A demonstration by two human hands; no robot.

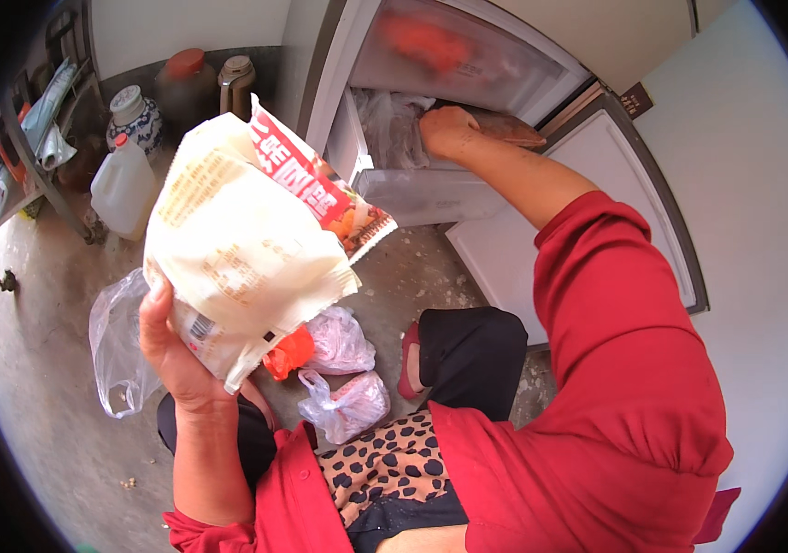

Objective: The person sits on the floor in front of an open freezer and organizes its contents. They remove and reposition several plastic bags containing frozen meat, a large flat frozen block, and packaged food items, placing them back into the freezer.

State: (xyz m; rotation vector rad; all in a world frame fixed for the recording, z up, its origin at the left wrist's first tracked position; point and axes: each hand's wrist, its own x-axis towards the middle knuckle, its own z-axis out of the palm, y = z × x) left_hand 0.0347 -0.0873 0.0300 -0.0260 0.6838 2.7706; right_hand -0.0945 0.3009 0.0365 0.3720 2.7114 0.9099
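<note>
My left hand [183,352] grips a cream plastic food packet [242,228] with a printed back and a barcode. Behind it sticks out a red printed food packet [311,180], apparently in the same grasp. My right hand [449,131] reaches into a pulled-out freezer drawer [435,193], its fingers curled and partly hidden, so any hold is unclear. To its left in the drawer lies a clear plastic bag [394,128] of frozen food. A brownish frozen pack [510,130] lies to its right.
Pale plastic bags [345,408] and a red bag [290,352] lie on the floor between my feet. An open clear bag [117,345] is at left. The freezer door [615,200] stands open at right. A plastic jug [123,186], a jar [135,124] and a metal rack [52,186] stand left.
</note>
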